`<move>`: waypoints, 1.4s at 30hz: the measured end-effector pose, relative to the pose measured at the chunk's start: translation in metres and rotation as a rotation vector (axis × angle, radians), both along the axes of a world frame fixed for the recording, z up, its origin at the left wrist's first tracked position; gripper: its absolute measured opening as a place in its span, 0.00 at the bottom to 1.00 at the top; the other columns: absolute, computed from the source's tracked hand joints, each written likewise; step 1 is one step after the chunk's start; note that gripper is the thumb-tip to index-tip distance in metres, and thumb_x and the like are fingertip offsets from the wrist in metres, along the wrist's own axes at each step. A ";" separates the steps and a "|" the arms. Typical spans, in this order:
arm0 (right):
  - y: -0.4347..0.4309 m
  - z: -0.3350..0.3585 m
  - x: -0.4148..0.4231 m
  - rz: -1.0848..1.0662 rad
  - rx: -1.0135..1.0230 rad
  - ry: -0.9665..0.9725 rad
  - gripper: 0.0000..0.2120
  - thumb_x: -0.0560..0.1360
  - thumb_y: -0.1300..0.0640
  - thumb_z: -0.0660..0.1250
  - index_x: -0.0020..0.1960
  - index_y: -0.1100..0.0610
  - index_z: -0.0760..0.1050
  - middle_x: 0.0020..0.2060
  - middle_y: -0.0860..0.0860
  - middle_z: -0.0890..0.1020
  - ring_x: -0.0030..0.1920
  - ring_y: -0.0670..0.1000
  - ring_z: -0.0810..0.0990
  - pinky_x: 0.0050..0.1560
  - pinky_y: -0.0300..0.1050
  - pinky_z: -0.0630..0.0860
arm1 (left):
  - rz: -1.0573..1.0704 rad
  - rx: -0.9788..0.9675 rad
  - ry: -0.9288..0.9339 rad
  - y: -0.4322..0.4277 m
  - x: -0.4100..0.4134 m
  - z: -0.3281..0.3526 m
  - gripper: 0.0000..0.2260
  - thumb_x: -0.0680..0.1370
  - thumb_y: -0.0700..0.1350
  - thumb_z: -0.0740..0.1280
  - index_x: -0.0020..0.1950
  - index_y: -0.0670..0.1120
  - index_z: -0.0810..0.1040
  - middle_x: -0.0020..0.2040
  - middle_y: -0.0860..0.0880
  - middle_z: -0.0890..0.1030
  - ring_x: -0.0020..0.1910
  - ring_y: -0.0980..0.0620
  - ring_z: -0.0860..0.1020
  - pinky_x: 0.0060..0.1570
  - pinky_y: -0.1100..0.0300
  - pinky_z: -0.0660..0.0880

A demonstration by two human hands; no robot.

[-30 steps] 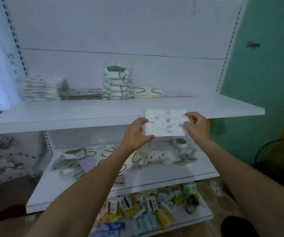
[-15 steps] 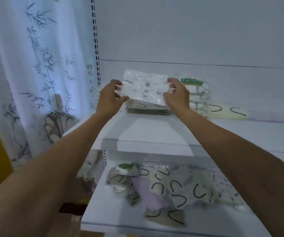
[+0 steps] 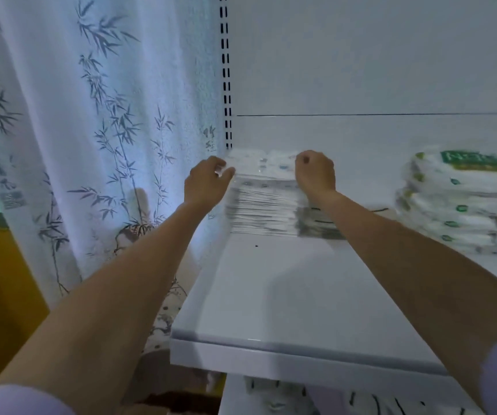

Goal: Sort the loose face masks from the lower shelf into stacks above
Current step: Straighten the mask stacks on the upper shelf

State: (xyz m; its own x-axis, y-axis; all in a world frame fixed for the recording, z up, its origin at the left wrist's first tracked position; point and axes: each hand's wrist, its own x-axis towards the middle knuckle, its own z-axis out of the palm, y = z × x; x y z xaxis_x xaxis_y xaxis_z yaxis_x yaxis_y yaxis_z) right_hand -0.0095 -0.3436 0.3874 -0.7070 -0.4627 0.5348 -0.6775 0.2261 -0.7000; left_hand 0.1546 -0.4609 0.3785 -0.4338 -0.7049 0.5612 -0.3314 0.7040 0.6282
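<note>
Several stacks sit on the top shelf. The left hand and right hand pinch one mask onto the left stack. Loose masks wait below, so much is left.

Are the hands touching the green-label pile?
No: the left hand and right hand grip the stack of clear-wrapped white masks; the green-labelled white pile sits apart.
</note>
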 end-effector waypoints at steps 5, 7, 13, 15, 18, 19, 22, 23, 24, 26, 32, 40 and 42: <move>-0.016 -0.030 -0.005 -0.045 0.188 -0.033 0.20 0.80 0.53 0.52 0.31 0.58 0.64 0.37 0.58 0.73 0.46 0.57 0.71 0.46 0.47 0.65 | -0.040 0.169 -0.102 -0.016 -0.008 -0.026 0.19 0.80 0.54 0.56 0.58 0.40 0.75 0.58 0.41 0.77 0.57 0.43 0.74 0.55 0.54 0.69; -0.014 -0.032 -0.008 -0.040 0.215 -0.055 0.17 0.80 0.51 0.51 0.39 0.59 0.69 0.49 0.62 0.76 0.54 0.61 0.72 0.52 0.50 0.67 | -0.073 0.194 -0.038 -0.018 -0.012 -0.032 0.17 0.80 0.53 0.57 0.59 0.42 0.75 0.59 0.42 0.77 0.58 0.44 0.74 0.57 0.53 0.70; 0.010 -0.025 -0.001 -0.062 0.126 0.115 0.17 0.80 0.52 0.56 0.66 0.56 0.72 0.66 0.56 0.72 0.67 0.56 0.66 0.66 0.51 0.64 | 0.023 0.045 0.092 -0.010 -0.006 -0.034 0.13 0.77 0.47 0.62 0.61 0.48 0.77 0.66 0.43 0.70 0.65 0.46 0.68 0.59 0.62 0.63; 0.026 -0.023 0.004 -0.069 0.112 0.171 0.18 0.79 0.54 0.58 0.68 0.56 0.69 0.67 0.55 0.70 0.68 0.55 0.65 0.66 0.51 0.64 | 0.061 0.011 0.122 -0.001 0.005 -0.039 0.13 0.77 0.46 0.63 0.61 0.49 0.77 0.66 0.43 0.69 0.66 0.46 0.67 0.62 0.58 0.64; 0.052 -0.022 0.013 -0.043 0.129 0.171 0.21 0.78 0.54 0.61 0.70 0.57 0.67 0.67 0.56 0.70 0.69 0.55 0.64 0.66 0.51 0.64 | 0.076 0.014 0.093 0.021 0.025 -0.047 0.13 0.76 0.46 0.64 0.60 0.48 0.78 0.64 0.43 0.70 0.65 0.45 0.67 0.65 0.53 0.65; 0.061 -0.024 0.017 -0.030 0.135 0.163 0.22 0.77 0.54 0.61 0.70 0.57 0.66 0.67 0.56 0.70 0.68 0.56 0.65 0.66 0.51 0.64 | 0.085 0.008 0.090 0.032 0.032 -0.048 0.13 0.76 0.45 0.65 0.59 0.47 0.78 0.64 0.43 0.70 0.65 0.45 0.67 0.65 0.53 0.64; 0.091 -0.025 0.032 -0.004 0.128 0.145 0.23 0.77 0.54 0.62 0.70 0.57 0.66 0.65 0.57 0.72 0.67 0.56 0.66 0.65 0.51 0.65 | 0.074 -0.030 0.106 0.071 0.048 -0.047 0.11 0.75 0.44 0.65 0.57 0.47 0.79 0.63 0.44 0.71 0.65 0.46 0.67 0.63 0.56 0.63; 0.102 -0.026 0.038 0.000 0.128 0.147 0.23 0.77 0.55 0.62 0.70 0.57 0.65 0.65 0.57 0.72 0.67 0.56 0.67 0.65 0.51 0.65 | 0.063 -0.049 0.094 0.086 0.053 -0.046 0.11 0.75 0.44 0.65 0.57 0.47 0.79 0.62 0.44 0.72 0.65 0.46 0.67 0.62 0.57 0.63; 0.114 -0.028 0.045 0.006 0.134 0.152 0.23 0.77 0.55 0.62 0.70 0.57 0.65 0.65 0.57 0.72 0.66 0.57 0.67 0.65 0.51 0.65 | 0.050 -0.067 0.072 0.102 0.058 -0.046 0.11 0.75 0.44 0.65 0.57 0.47 0.79 0.62 0.44 0.72 0.65 0.46 0.67 0.61 0.58 0.63; 0.140 -0.034 0.059 0.022 0.155 0.174 0.23 0.77 0.55 0.62 0.71 0.57 0.65 0.65 0.57 0.72 0.66 0.57 0.67 0.64 0.51 0.66 | 0.027 -0.097 0.033 0.136 0.068 -0.049 0.11 0.76 0.44 0.64 0.58 0.47 0.78 0.61 0.44 0.73 0.64 0.47 0.67 0.58 0.62 0.62; 0.235 -0.056 0.083 0.031 0.112 0.150 0.22 0.74 0.58 0.65 0.67 0.58 0.69 0.61 0.57 0.74 0.61 0.56 0.72 0.58 0.47 0.69 | 0.003 -0.108 0.037 0.241 0.094 -0.080 0.10 0.75 0.42 0.64 0.56 0.46 0.78 0.55 0.46 0.75 0.52 0.50 0.74 0.47 0.64 0.63; 0.361 -0.082 0.093 -0.025 0.078 -0.061 0.16 0.73 0.61 0.64 0.61 0.58 0.72 0.43 0.49 0.77 0.44 0.50 0.74 0.43 0.43 0.72 | -0.113 -0.083 -0.060 0.334 0.091 -0.128 0.09 0.75 0.43 0.65 0.53 0.44 0.78 0.52 0.44 0.76 0.49 0.47 0.76 0.49 0.58 0.69; 0.384 -0.094 0.089 -0.059 0.068 -0.120 0.14 0.72 0.62 0.64 0.58 0.58 0.73 0.36 0.47 0.75 0.41 0.52 0.76 0.43 0.46 0.76 | -0.165 -0.053 -0.107 0.354 0.082 -0.147 0.10 0.75 0.42 0.64 0.54 0.43 0.78 0.54 0.44 0.76 0.49 0.49 0.75 0.46 0.61 0.66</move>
State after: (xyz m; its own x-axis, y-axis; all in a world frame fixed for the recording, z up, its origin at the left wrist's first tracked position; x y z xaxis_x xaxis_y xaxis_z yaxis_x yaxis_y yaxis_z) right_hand 0.0799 0.0402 0.2939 -0.7911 -0.4508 0.4134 -0.5738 0.3128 -0.7569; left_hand 0.2369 -0.1066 0.2319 -0.6004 -0.5899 0.5399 -0.2717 0.7854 0.5561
